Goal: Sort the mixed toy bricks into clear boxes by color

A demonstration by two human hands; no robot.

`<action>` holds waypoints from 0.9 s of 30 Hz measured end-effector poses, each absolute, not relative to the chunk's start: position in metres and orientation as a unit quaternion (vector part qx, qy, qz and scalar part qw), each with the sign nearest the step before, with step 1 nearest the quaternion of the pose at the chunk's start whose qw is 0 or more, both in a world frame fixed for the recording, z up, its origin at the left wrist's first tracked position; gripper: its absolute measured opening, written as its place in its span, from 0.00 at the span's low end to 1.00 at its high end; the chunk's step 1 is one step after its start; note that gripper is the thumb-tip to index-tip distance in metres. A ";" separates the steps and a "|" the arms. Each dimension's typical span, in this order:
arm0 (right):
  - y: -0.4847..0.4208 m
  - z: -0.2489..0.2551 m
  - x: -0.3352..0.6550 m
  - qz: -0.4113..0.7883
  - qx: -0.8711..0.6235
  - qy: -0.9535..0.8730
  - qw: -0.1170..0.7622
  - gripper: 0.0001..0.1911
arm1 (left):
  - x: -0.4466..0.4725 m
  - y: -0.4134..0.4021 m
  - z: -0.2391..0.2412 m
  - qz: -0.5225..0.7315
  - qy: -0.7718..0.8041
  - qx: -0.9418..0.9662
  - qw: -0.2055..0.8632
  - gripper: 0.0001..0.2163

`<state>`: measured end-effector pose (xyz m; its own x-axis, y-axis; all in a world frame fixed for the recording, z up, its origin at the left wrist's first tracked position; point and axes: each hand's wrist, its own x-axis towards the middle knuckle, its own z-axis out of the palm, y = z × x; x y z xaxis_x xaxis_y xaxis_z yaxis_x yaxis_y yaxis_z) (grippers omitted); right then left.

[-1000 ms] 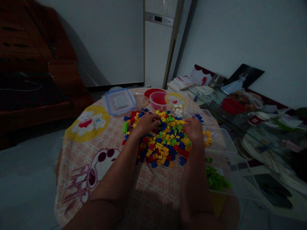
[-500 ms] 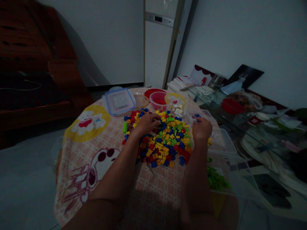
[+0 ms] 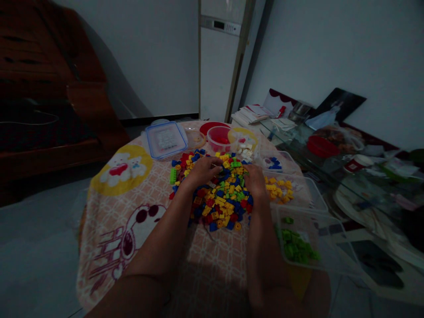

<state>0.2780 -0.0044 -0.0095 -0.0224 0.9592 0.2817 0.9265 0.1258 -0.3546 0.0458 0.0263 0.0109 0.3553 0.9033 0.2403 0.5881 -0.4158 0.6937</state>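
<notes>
A heap of building blocks (image 3: pixel 225 203) in yellow, blue, red and green lies on the tablecloth. Over its upper left part is my left hand (image 3: pixel 203 170), fingers bent and somewhat apart; nothing shows between them. My right hand (image 3: pixel 255 179) reaches into the heap's right edge, its fingertips pointing away and hard to make out in the dim light. Beside it on the right, a clear container holds yellow blocks (image 3: pixel 280 191). Nearer me, another clear tub (image 3: pixel 331 238) holds green blocks (image 3: pixel 296 247). Farther back are blue blocks (image 3: pixel 274 163) in a third container.
White blocks (image 3: pixel 245 152) sit behind the heap, near a round pink-red bowl (image 3: pixel 218 138). A blue-rimmed lid (image 3: pixel 166 139) lies at the back left. Right of the round table, a cluttered glass table (image 3: pixel 298 145) carries papers, a red bowl (image 3: pixel 322 146) and a cup.
My right hand has moved left from above the blue-block container to the heap, uncovering the yellow and blue blocks. My left hand has hardly moved.
</notes>
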 end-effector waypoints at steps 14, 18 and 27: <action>-0.006 0.012 0.288 0.046 -0.700 -0.647 0.299 0.22 | 0.046 0.025 0.013 0.302 0.483 0.783 0.250 0.15; -0.010 0.018 0.296 0.023 -0.721 -0.617 0.314 0.22 | 0.046 0.026 0.012 0.298 0.481 0.784 0.255 0.15; -0.020 0.023 0.312 -0.014 -0.817 -0.506 0.276 0.20 | 0.045 0.026 0.012 0.298 0.485 0.781 0.256 0.15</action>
<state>0.3122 -0.0199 0.0234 0.4871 0.8195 0.3019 0.8347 -0.3352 -0.4368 0.0454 0.0262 0.0122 0.3515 0.9107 0.2171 0.6054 -0.3979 0.6893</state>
